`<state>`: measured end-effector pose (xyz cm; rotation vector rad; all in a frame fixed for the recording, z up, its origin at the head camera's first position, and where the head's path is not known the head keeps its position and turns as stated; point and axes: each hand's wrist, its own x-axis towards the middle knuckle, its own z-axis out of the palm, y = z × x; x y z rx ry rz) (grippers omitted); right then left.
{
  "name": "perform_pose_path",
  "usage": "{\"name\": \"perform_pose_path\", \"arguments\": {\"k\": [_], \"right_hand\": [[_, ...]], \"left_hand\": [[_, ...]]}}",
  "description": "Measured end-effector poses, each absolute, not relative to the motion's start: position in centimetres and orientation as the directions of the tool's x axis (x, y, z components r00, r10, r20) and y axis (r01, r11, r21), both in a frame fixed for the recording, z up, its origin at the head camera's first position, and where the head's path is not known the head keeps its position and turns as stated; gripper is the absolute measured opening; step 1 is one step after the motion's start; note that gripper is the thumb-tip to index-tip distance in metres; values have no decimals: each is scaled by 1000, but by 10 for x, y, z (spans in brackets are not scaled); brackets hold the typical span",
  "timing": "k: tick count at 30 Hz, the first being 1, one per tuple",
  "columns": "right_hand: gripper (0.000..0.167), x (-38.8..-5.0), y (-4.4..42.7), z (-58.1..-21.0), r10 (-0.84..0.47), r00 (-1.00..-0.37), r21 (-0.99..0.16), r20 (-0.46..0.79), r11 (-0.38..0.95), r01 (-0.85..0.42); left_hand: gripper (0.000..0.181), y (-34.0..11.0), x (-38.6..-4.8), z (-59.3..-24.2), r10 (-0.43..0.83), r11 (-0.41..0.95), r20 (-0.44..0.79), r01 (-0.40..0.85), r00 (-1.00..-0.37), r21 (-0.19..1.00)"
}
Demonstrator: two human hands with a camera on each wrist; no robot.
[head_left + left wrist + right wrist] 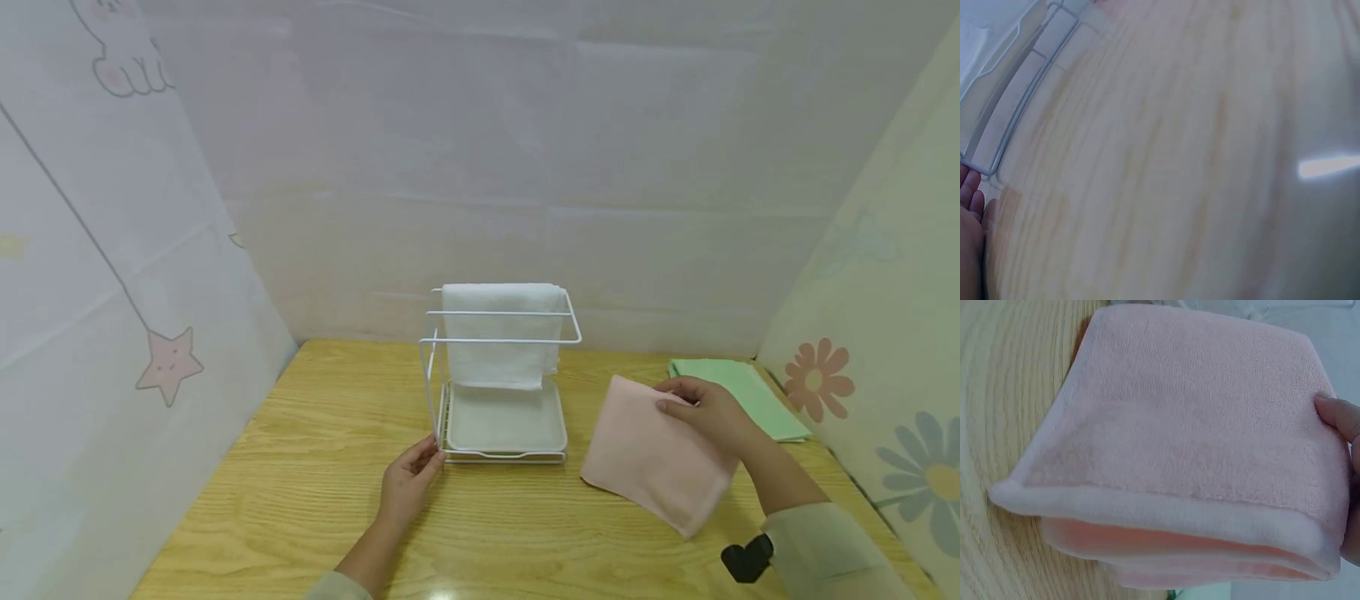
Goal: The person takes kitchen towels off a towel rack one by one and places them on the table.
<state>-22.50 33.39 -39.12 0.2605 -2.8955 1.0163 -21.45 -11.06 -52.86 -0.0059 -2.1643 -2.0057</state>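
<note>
My right hand (708,412) pinches the upper edge of a folded pink towel (652,450), thumb in front and fingers behind. In the right wrist view the pink towel (1197,419) fills most of the picture, its folded layers parted at the lower edge. With its fingertips, my left hand (408,483) holds the front left lower corner of a white wire rack (498,341). A white towel (495,358) hangs over the rack's top bars. Below it, a pale tray (506,421) sits in the rack's base. The left wrist view catches only part of the left hand (969,212).
A folded green towel (742,396) lies at the back right of the wooden table (315,467), behind the right hand. Printed cloth (480,167) walls stand at the back and both sides. A dark strap piece (747,558) hangs by the right sleeve.
</note>
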Motion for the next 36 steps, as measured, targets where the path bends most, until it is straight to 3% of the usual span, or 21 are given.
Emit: {"name": "perform_pose_path", "arguments": {"k": [9,20,36], "right_hand": [[51,-242,356,-421,-33,-999,-640,-11,768,-19],[57,-249,361,-470,-3,-991,-731,-133,676,95],[55,-246,364,-495,75,-992,-688,-104,714,127]], "left_hand": [[38,-111,-216,-537,-126,96,153,141,-980,985],[39,-111,-216,-535,-124,73,143,134,-982,988],[39,-112,-219,-539,-127,72,129,120,-984,990]]}}
